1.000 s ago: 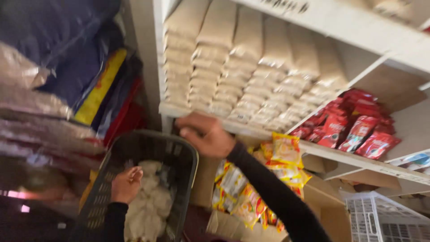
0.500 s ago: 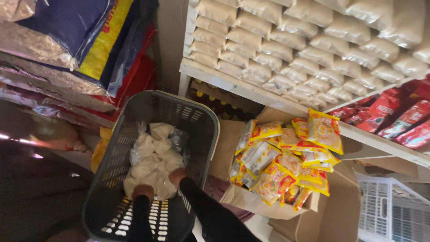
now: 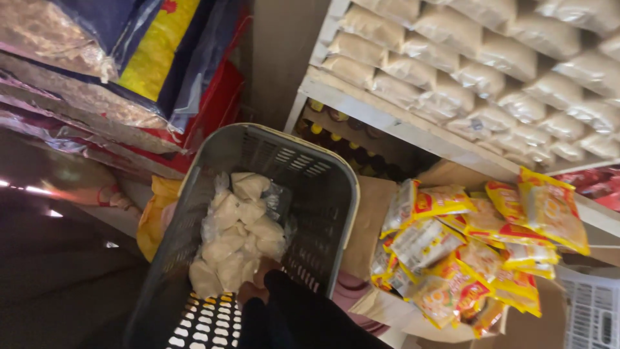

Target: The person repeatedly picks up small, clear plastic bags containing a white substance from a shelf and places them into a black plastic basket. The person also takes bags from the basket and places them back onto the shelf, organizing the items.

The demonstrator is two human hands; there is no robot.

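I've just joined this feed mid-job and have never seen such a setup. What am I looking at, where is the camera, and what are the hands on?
There is no machine here: a person wears one camera on the head, looking down at their own dark-sleeved arms. Both hands reach into a grey plastic basket among clear packets of pale grain. Only a bit of one hand shows; which hand it is, and whether it grips a packet, cannot be told. At right, a white shelf carries stacked pale packets, and below it an open cardboard box holds yellow snack packets. At left lie large sacks.
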